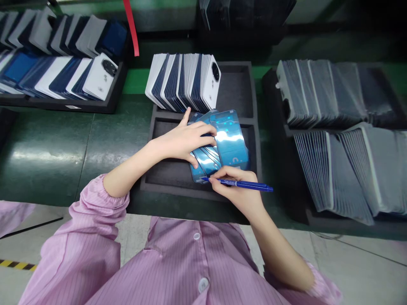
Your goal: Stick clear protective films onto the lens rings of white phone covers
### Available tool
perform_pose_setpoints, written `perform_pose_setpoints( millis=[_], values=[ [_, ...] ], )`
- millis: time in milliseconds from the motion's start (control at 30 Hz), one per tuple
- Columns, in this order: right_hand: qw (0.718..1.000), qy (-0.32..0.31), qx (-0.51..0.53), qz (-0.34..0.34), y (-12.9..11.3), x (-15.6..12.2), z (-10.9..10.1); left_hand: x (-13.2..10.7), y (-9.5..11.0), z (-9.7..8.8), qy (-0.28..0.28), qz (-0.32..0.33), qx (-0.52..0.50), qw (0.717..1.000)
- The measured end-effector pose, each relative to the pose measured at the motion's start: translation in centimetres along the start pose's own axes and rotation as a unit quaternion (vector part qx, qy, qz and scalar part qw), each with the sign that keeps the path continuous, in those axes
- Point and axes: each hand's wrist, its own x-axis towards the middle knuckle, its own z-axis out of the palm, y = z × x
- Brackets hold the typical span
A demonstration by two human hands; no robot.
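Observation:
My left hand (186,139) lies on a fanned stack of blue-filmed phone back covers (227,142), its fingers curled round their left edges and holding them in the near half of a black foam tray (167,173). My right hand (237,186) pinches a blue pen (246,184) like a writing tool, with the tip touching the lower edge of the covers. A row of white and dark blue back covers (184,80) stands on edge in the tray's far half, one camera cutout facing me.
A black tray of white and blue covers (63,72) sits at the far left. Trays packed with grey sleeved parts (343,127) fill the right side. A red strap (132,27) hangs at the back. The green bench (47,152) lies to the left.

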Motion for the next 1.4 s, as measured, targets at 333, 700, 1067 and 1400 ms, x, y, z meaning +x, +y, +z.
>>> perform_pose_setpoints(
  millis=[333,700,1067,1400],
  values=[
    [0.994,0.078,0.07,0.028,0.0,-0.3,-0.3,0.2,0.0,0.3,0.015,0.001,0.025,1.0],
    [0.996,0.076,0.027,0.039,-0.1,-0.3,-0.1,0.7,0.6,1.5,0.054,0.004,0.12,0.991],
    [0.989,0.149,0.011,0.022,0.6,-1.0,-1.8,1.3,1.4,2.8,0.087,-0.011,0.138,0.987],
    [0.992,0.124,0.011,-0.009,1.0,-1.0,-1.8,1.3,1.6,2.9,0.102,-0.038,0.137,0.985]
  ],
)
